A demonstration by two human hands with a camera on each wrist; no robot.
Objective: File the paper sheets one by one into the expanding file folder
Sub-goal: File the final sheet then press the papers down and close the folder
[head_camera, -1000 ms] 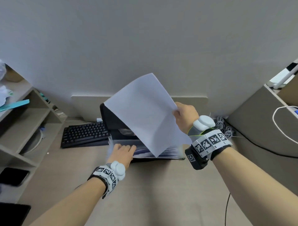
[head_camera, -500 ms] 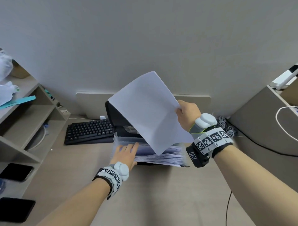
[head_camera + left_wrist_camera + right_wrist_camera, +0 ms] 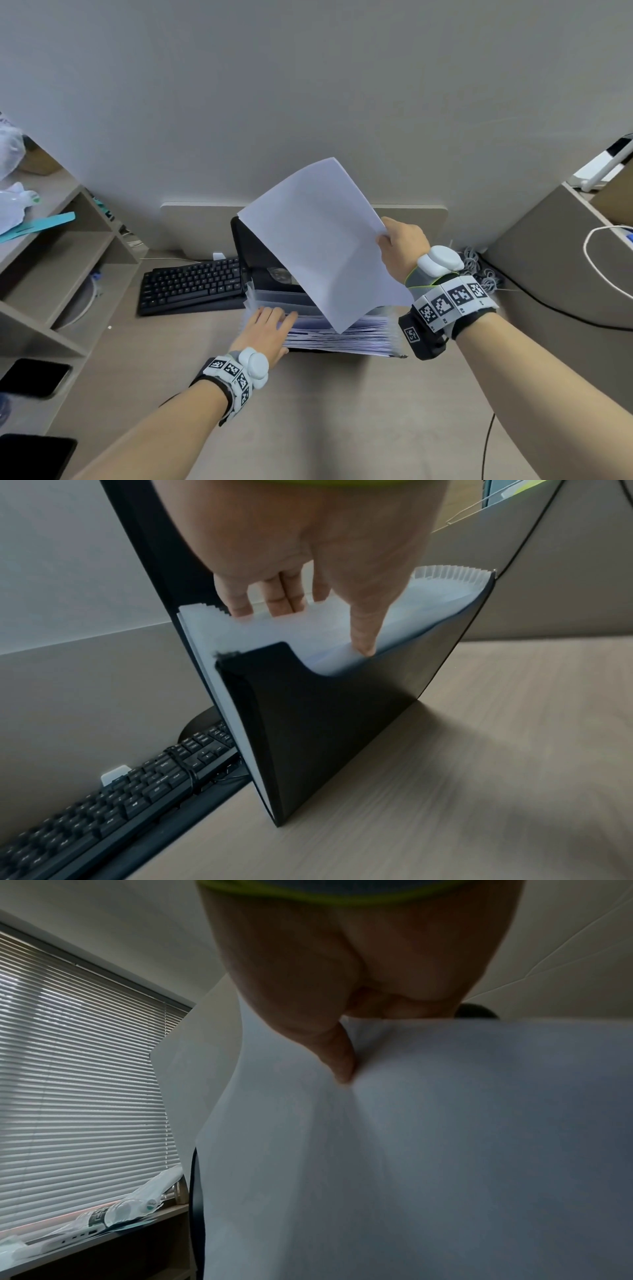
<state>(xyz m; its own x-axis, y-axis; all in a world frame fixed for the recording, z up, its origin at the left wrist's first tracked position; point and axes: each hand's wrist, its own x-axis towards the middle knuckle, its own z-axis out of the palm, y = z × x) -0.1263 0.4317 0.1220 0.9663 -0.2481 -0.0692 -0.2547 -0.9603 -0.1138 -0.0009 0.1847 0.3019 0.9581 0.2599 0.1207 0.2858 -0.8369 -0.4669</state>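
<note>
A black expanding file folder stands on the desk with its flap raised behind and its translucent dividers fanned toward me. My left hand lies on the dividers' left end, fingers straight. In the left wrist view those fingers reach in among the dividers and the thumb touches a front pocket of the folder. My right hand pinches the right edge of a blank white sheet, held tilted with its lower corner just over the dividers. The right wrist view shows the thumb on the sheet.
A black keyboard lies left of the folder against the wall panel. Open shelves with dark phones stand at the left. A cabinet and coiled cables are at the right. A black cord runs over the near desk.
My left hand went from gripping the folder's front edge to lying flat with fingers stretched over the dividers, which fanned out toward me. The sheet stayed held above them.
</note>
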